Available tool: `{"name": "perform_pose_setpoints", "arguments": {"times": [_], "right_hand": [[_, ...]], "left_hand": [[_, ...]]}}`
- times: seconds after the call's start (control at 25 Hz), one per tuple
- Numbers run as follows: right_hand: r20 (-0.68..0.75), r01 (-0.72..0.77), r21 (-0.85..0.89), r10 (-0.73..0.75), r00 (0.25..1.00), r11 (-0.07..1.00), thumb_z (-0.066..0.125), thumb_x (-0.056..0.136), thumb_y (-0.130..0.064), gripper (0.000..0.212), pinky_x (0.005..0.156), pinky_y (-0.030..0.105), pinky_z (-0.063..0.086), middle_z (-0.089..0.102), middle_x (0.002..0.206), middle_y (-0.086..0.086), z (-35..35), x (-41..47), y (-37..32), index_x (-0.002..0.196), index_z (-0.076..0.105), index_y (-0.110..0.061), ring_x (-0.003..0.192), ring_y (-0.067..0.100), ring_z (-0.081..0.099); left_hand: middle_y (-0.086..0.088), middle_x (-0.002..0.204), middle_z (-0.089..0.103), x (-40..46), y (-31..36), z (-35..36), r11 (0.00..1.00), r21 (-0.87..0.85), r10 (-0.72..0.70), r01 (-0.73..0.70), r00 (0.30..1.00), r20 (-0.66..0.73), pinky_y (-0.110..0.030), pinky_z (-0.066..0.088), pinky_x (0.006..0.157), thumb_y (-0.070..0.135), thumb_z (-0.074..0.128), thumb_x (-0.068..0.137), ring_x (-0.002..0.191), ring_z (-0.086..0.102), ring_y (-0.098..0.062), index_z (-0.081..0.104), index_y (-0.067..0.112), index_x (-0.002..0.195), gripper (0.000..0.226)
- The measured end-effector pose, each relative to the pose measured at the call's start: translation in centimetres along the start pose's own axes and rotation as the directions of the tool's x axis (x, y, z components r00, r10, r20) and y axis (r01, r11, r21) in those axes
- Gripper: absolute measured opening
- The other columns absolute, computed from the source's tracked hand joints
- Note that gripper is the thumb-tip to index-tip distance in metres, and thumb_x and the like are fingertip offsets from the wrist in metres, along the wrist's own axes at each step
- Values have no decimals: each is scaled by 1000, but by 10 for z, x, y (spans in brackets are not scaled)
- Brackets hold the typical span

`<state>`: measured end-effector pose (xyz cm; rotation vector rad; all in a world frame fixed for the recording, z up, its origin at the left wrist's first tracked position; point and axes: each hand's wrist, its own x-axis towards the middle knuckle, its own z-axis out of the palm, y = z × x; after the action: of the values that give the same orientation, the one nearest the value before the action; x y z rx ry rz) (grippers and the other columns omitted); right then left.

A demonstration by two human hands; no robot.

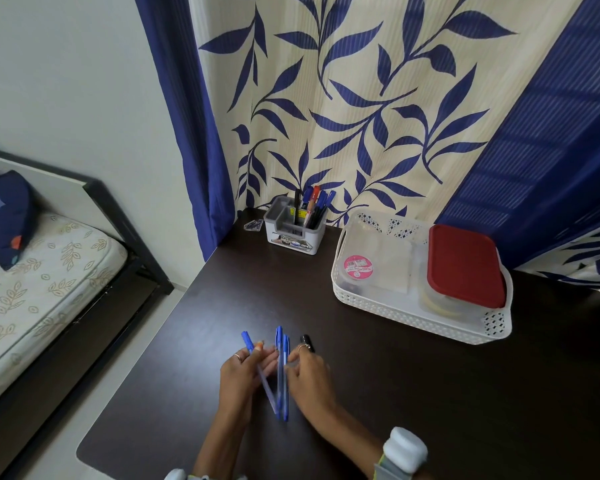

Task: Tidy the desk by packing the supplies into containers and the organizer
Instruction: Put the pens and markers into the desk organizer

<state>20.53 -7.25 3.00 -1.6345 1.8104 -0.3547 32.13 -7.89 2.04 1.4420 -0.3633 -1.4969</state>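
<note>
Three blue pens sit between my hands, low over the near middle of the desk, caps pointing away from me and tips converging toward me. My left hand holds the leftmost pen, fingers curled round its barrel just below the cap. My right hand pinches the two pens that lie side by side, touching each other, at about mid-barrel. One black pen lies on the desk just beyond my right fingertips; whether they touch it I cannot tell.

Farther back, by the curtain: a grey organizer with several pens standing upright in its right rear compartment. Right of it, a white basket holding a clear tub with a pink label on the left and a red-lidded box on the right.

Beyond the desk's left edge: a bed with a dark blue pillow.
</note>
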Motion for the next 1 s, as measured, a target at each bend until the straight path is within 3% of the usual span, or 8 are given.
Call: {"name": "perform_pose_setpoints", "arguments": {"times": [0.16, 0.44, 0.6, 0.72, 0.84, 0.92, 1.0], "right_hand": [[100, 43, -147, -28, 995, 988, 41, 97, -13, 25, 93, 28, 45, 56, 124, 7, 14, 6, 2, 118, 55, -11, 112, 21, 57], [119, 64, -240, -36, 992, 969, 41, 97, -8, 25, 94, 33, 47, 46, 128, 11, 25, 8, 2, 117, 55, -9, 112, 25, 54], [85, 51, -287, -28, 996, 957, 40, 98, -8, 29, 96, 32, 45, 47, 132, 12, 22, 8, 4, 125, 51, -8, 116, 24, 54], [8, 7, -183, -5, 1000, 983, 40, 97, -9, 27, 93, 30, 46, 55, 127, 9, 13, 7, 2, 123, 49, -10, 116, 24, 57], [-11, -17, 69, 18, 1000, 997, 53, 88, -11, 12, 76, 24, 46, 64, 98, 2, 3, 3, -4, 94, 48, -20, 99, 20, 63], [60, -69, 277, 55, 997, 958, 61, 82, -13, 27, 65, 18, 44, 56, 74, -9, 2, 2, -7, 77, 40, -29, 77, 12, 59], [127, -115, 423, 67, 990, 899, 62, 79, -7, 34, 70, 24, 49, 52, 67, -11, 6, 4, -5, 73, 38, -31, 66, 7, 54]], "left_hand": [[-17, 94, 69, -2, 2, 1, 1000, 12, -22, 22, 1000, 14, -22, 60, 66, 4, 49, 94, 85, 69, -24, 59, 4, 94, 10], [-17, 96, 68, 0, -1, 3, 998, 47, -47, 46, 999, 20, -20, 59, 66, 5, 51, 93, 88, 67, -24, 58, 1, 101, 11], [-17, 98, 69, 2, -2, 2, 996, 64, -60, 59, 998, 11, -26, 58, 75, 4, 51, 93, 91, 68, -25, 58, 0, 104, 14], [-17, 97, 69, 3, -4, 3, 995, 72, -67, 65, 998, 13, -30, 57, 79, 4, 52, 92, 92, 67, -27, 60, 0, 98, 11], [-20, 96, 70, 5, -6, 2, 997, 58, -61, 58, 997, 52, -32, 57, 81, 6, 53, 92, 87, 70, -26, 62, -1, 97, 13], [-17, 88, 74, 5, -4, 3, 997, 56, -66, 61, 993, 99, -30, 59, 72, 10, 51, 93, 77, 72, -22, 64, -1, 95, 16], [-12, 84, 75, 3, -2, 4, 996, 50, -77, 72, 990, 121, -29, 58, 67, 13, 50, 94, 73, 72, -20, 65, 1, 96, 19]]}}
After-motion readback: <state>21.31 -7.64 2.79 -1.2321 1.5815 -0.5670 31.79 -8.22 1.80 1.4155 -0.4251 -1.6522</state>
